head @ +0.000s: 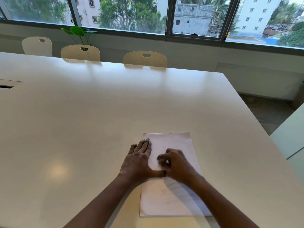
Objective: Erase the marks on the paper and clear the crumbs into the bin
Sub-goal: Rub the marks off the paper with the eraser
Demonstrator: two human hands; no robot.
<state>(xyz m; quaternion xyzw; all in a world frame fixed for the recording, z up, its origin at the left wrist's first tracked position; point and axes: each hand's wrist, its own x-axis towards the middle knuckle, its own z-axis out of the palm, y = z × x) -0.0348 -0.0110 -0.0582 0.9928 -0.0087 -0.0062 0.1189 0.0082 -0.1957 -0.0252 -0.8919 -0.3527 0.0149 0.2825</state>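
A white sheet of paper (166,199) lies on the white table (98,112), near its front edge. My left hand (139,160) lies flat with straight fingers on the paper's left edge and presses it down. My right hand (176,163) is blurred, with fingers curled round a small white eraser (167,161) that touches the paper's middle. Several tiny dark crumbs (169,142) are scattered over the paper's far part. Faint pencil marks (164,191) show on the near part. No bin is in view.
Three cream chairs (145,59) stand along the table's far side, a green plant (79,32) behind them under the windows. A slot (6,86) is cut into the table at the left. A second white table (291,134) stands at the right.
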